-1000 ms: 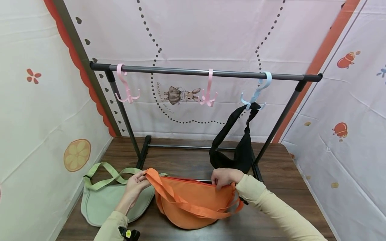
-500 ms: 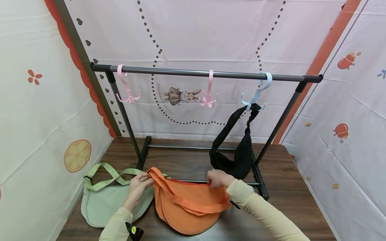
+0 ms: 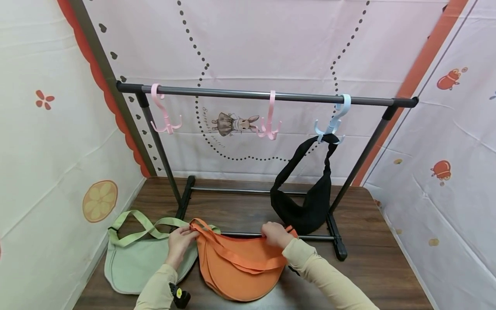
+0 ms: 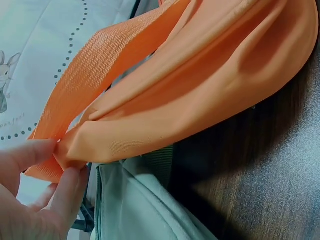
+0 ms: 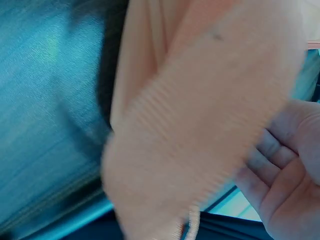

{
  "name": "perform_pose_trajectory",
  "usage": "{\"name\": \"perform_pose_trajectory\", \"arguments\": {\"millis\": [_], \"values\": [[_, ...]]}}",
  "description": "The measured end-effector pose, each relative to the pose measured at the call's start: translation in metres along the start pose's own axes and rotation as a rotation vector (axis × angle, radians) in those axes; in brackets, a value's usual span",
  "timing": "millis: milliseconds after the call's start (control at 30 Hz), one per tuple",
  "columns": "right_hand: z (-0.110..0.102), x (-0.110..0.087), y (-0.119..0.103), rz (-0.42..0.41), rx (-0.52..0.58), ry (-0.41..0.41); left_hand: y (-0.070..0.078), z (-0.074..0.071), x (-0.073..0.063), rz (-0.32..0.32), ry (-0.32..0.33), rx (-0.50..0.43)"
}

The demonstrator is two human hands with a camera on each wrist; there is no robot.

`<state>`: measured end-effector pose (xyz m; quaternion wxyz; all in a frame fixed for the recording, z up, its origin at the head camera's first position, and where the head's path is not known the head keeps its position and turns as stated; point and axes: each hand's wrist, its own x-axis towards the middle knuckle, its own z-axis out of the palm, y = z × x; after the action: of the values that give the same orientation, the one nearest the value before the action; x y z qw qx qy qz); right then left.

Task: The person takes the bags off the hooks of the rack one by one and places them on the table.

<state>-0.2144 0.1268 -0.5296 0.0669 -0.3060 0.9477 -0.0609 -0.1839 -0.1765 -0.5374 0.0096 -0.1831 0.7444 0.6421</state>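
Note:
An orange shoulder bag (image 3: 244, 275) with a wide webbing strap stands over the front of the wooden table. At its upper left corner my left hand (image 3: 180, 245) pinches the fabric where the strap joins; the left wrist view shows thumb and fingers on that corner (image 4: 72, 150). My right hand (image 3: 274, 234), fingers curled, grips the bag's top edge near its right end. In the right wrist view the strap (image 5: 190, 130) covers much of the frame and hides what the fingertips hold. A pale green bag (image 3: 133, 267) lies to the left, partly behind my left hand.
A black rack bar (image 3: 232, 94) carries two pink hooks (image 3: 164, 114) (image 3: 270, 122) and a light blue hook (image 3: 336, 118). From the blue hook hangs a black bag (image 3: 306, 206), close behind my right hand. Printed cloth walls enclose the wooden table (image 3: 379, 258).
My right hand has moved left along the orange bag's top edge, and the red-lined opening seen earlier has narrowed. My left hand keeps its pinch, shifting slightly right. The black bag sways slightly.

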Motion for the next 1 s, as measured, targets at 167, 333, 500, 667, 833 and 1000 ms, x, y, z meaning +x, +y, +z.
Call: {"name": "perform_pose_trajectory", "arguments": {"millis": [167, 333, 500, 667, 833, 1000], "values": [[0.007, 0.0, 0.001, 0.003, -0.03, 0.037, 0.001, 0.003, 0.0, 0.003, 0.019, 0.054], [0.013, 0.0, 0.003, 0.009, -0.033, 0.03, 0.002, 0.004, -0.001, 0.016, 0.012, 0.084], [0.01, -0.001, 0.005, 0.024, -0.014, -0.004, 0.003, 0.0, -0.003, 0.02, -0.041, 0.095], [-0.001, -0.008, 0.005, -0.02, 0.019, 0.003, 0.01, -0.007, -0.005, 0.032, -0.057, 0.217], [-0.019, -0.023, 0.005, -0.083, 0.051, 0.072, 0.029, -0.007, -0.012, 0.066, -0.055, 0.28], [-0.041, -0.041, 0.003, -0.081, 0.079, 0.125, 0.053, 0.003, -0.018, 0.197, -0.058, 0.352]]}}
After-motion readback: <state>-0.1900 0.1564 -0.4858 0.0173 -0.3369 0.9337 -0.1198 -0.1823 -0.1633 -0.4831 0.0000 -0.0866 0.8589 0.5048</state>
